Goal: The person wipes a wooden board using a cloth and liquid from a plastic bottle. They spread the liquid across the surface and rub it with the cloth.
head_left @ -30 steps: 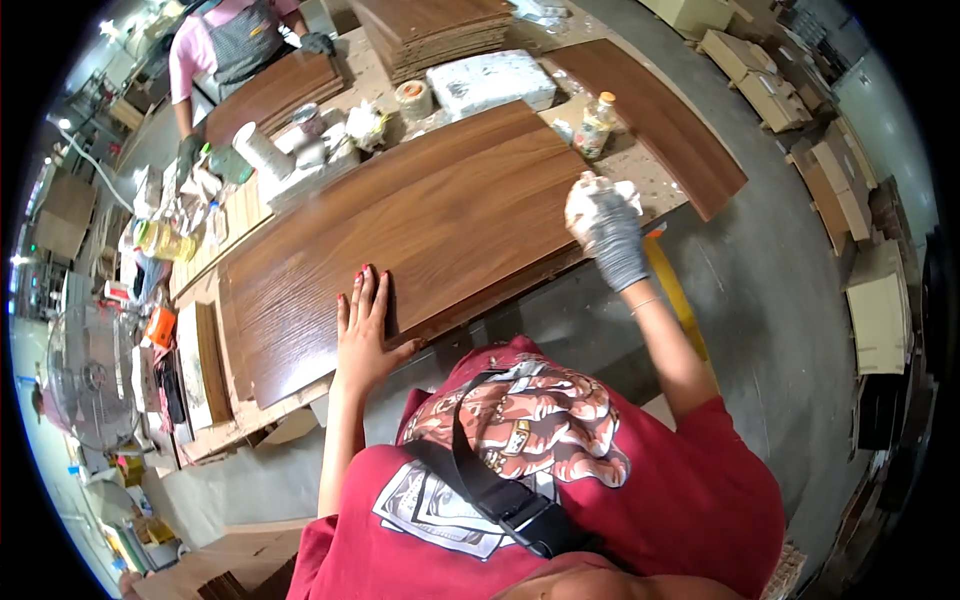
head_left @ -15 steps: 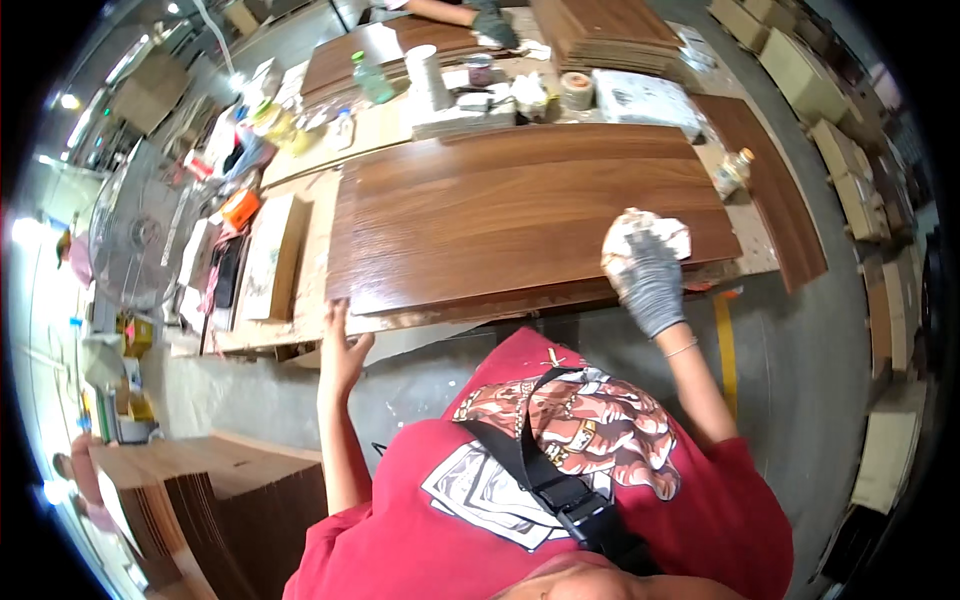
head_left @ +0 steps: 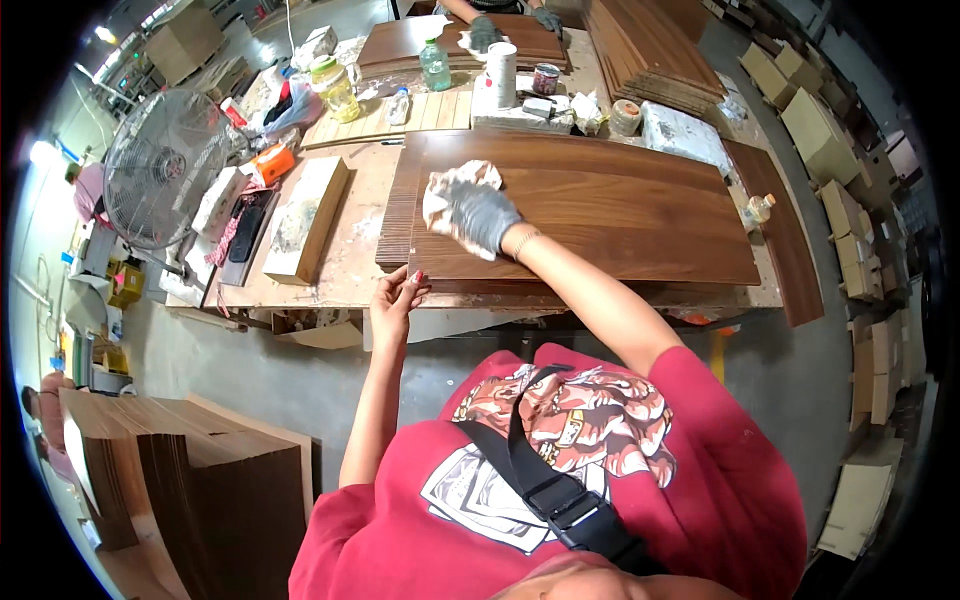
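A dark brown wood-grain panel [head_left: 620,210] lies on a stack of similar panels on the worktable. My right hand [head_left: 482,215], in a grey glove, presses a crumpled whitish rag [head_left: 437,205] flat against the panel's left part. At the near left corner of that panel is my bare left hand [head_left: 396,300], its thumb and fingers closed on the edge. The panel's left end sits slightly to the right of the stack beneath, whose layered edges [head_left: 393,225] show.
A wooden block [head_left: 308,220] and a standing fan [head_left: 165,165] are on the left. Beyond the panel stand a green bottle [head_left: 435,66], a white cylinder [head_left: 501,75] and a wrapped package [head_left: 685,135]. Across the table, a co-worker's gloved hand [head_left: 487,36] holds a cloth. A small bottle [head_left: 758,210] stands right.
My right hand has swept the rag from the panel's right end to its left. My left hand has closed on the corner, and the top panel has shifted right over the stack.
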### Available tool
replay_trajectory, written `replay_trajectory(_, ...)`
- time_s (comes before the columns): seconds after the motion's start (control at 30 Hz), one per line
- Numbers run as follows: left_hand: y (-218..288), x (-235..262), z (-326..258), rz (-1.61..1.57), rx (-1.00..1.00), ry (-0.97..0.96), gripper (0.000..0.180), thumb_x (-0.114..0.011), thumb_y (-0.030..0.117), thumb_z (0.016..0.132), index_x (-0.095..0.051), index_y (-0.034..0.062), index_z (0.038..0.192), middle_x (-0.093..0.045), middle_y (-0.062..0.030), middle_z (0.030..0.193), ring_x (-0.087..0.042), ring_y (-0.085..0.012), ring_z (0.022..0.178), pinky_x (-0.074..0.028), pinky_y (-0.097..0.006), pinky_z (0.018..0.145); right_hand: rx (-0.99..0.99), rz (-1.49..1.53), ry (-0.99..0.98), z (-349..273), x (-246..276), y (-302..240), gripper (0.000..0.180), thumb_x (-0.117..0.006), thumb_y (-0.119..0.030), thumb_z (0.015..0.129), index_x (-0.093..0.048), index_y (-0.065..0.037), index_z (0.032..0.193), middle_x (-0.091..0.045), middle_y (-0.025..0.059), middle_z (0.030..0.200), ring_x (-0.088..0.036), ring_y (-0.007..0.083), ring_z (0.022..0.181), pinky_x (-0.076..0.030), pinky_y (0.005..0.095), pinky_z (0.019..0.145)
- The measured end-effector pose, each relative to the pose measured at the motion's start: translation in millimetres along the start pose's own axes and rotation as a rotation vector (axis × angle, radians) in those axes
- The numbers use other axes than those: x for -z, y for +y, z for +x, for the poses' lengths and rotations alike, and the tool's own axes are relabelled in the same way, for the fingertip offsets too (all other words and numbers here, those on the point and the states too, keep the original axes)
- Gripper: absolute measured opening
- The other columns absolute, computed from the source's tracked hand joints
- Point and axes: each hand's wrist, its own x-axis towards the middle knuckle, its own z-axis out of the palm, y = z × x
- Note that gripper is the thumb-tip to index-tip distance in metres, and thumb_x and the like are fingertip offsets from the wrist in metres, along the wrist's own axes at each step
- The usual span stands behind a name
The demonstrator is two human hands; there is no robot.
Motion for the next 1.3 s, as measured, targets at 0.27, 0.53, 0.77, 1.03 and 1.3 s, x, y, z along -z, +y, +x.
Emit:
replay_trajectory(0.27,21.0,6.6,-3.2,0.058,0.265,-0.132,0.020,-0.056,0.027,0.107,-0.067,0.0108,0.113,-0.078,-0.0046,0.103,-0.073,-0.0100,0.093,-0.046,-0.021,0.074,0.093,0.045,-0.182,-9.9,3.9,-72.5,0.044,-0.063,-0.028,0.091,-0.065,-0.003,0.127,-0.066,0.0218,0.129,-0.065,0.0345,0.118,-0.050,0.0427,0.101)
replay_trajectory(0.53,40.6,7.0,-12.2,0.071,0.393,-0.083,0.030,-0.071,0.037,0.098,-0.072,0.0088,0.110,-0.078,-0.0056,0.100,-0.071,-0.0103,0.089,-0.048,-0.022,0.076,0.027,0.116,-0.215,60.4,20.5,-22.5,0.050,-0.068,-0.034,0.089,-0.064,-0.005,0.129,-0.067,0.0194,0.125,-0.063,0.0363,0.119,-0.048,0.0462,0.102)
replay_trajectory(0.77,37.8,-6.1,-27.4,-0.019,0.417,0.023,0.028,-0.067,0.033,0.101,-0.072,0.0070,0.111,-0.078,-0.0074,0.099,-0.072,-0.0105,0.091,-0.049,-0.021,0.076,0.291,-0.036,0.089,106.9,-60.9,74.6,0.034,-0.063,-0.009,0.082,-0.073,-0.028,0.109,-0.062,0.0036,0.137,-0.056,0.0294,0.129,-0.047,0.0505,0.097)
replay_trajectory(1.03,30.1,-34.3,-45.2,0.035,0.294,0.261,0.033,-0.069,0.038,0.099,-0.074,0.0063,0.102,-0.079,-0.0058,0.093,-0.073,-0.0105,0.087,-0.048,-0.023,0.076,-0.079,0.197,-0.083,122.0,-69.0,86.8,0.036,-0.071,-0.012,0.084,-0.069,-0.006,0.120,-0.072,0.0205,0.111,-0.069,0.0374,0.105,-0.054,0.0450,0.092)
replay_trajectory(1.3,39.6,-43.2,-43.5,-0.103,0.317,0.380,0.031,-0.070,0.034,0.099,-0.074,0.0032,0.097,-0.078,-0.0078,0.090,-0.074,-0.0145,0.085,-0.047,-0.024,0.070,0.007,0.039,-0.225,33.4,1.2,-36.8,0.049,-0.058,-0.040,0.096,-0.064,-0.010,0.134,-0.061,0.0205,0.136,-0.057,0.0365,0.125,-0.043,0.0461,0.108)
